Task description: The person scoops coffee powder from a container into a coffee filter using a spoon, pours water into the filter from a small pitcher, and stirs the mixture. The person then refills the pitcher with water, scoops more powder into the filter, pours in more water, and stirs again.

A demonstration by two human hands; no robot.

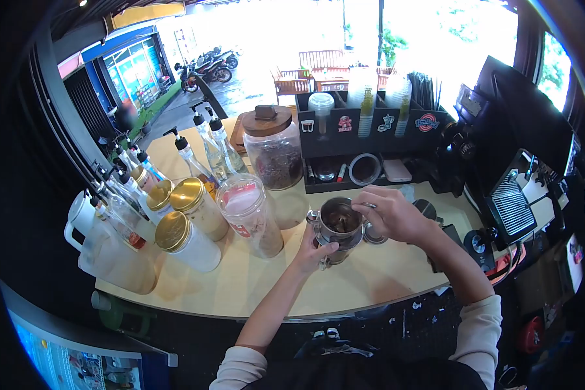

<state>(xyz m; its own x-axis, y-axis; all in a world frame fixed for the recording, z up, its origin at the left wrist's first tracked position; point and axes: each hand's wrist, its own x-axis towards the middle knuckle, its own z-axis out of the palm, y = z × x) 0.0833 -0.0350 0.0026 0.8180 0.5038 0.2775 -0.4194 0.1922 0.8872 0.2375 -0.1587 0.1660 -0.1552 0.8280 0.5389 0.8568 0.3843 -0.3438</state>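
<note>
A metal cup (340, 242) with a dark liquid inside stands near the middle of the wooden counter (292, 286). My left hand (313, 252) is wrapped round its left side, with the thumb across the front. Over the right rim, my right hand (387, 211) pinches the end of a thin metal utensil (365, 205) that reaches toward the liquid; its lower part is hidden. A round metal item (374, 233) lies just right of the cup, partly under my right hand. To the left stands a tall clear container (251, 218) with a pinkish-white top.
Gold-lidded jars (201, 250), pump bottles (198, 166) and a large jug (114, 260) fill the left side. Behind are a wooden-lidded glass jar (274, 156) and a black cup organizer (370, 146). A coffee machine (513, 201) stands at the right.
</note>
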